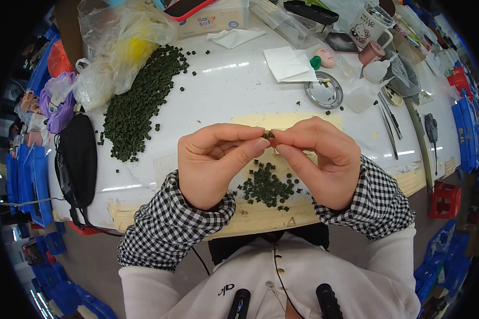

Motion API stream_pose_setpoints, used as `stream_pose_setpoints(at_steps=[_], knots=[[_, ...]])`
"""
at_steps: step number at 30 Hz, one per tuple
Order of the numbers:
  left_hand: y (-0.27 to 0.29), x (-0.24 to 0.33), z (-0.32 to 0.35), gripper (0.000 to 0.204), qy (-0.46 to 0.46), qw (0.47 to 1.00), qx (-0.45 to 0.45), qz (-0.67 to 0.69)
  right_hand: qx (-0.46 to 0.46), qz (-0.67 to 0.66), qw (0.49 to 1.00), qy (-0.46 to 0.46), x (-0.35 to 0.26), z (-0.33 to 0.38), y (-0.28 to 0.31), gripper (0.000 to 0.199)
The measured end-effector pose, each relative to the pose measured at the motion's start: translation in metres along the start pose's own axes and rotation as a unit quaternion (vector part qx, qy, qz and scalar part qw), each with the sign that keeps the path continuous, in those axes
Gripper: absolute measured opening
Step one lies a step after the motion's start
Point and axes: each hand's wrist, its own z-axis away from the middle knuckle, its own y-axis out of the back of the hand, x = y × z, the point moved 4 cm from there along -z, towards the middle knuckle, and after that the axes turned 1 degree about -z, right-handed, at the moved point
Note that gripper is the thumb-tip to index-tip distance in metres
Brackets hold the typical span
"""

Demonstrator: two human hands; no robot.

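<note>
Over the front of the white table, my left hand (pixel 210 159) and my right hand (pixel 324 159) meet, thumb and forefinger of each closed in a pinch. Between the fingertips sits a small dark green part (pixel 269 135), touched from both sides; its exact kind is too small to make out. Below the hands lies a loose pile of small dark green round parts (pixel 269 186) on yellowish tape. A much larger heap of small dark green parts (pixel 141 106) spreads across the table's left side.
Clear plastic bags (pixel 125 58) and a black pouch (pixel 77 159) border the left. At the right lie a round metal dish (pixel 323 90), tweezers (pixel 388 130), white paper (pixel 288 65) and a thread spool (pixel 371 53). A mug (pixel 368 26) stands behind. Blue bins line both sides.
</note>
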Motion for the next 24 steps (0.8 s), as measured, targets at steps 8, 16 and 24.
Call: stream_pose_setpoints(at_steps=[8,16,24], knots=[[0.0034,0.0006,-0.0001,0.016,0.007,1.0,0.009,-0.012,-0.02,-0.003,1.0,0.012,0.0016,0.0015,-0.0033,0.027],[0.0018,0.0089,-0.002,0.017,-0.06,0.992,-0.004,-0.111,-0.017,-0.041,0.999,-0.008,0.0058,0.0008,-0.0019,0.026],[0.0046,0.0051,-0.005,0.017,-0.021,0.998,0.002,-0.056,-0.009,-0.045,0.999,-0.015,0.0084,0.0003,-0.0037,0.025]])
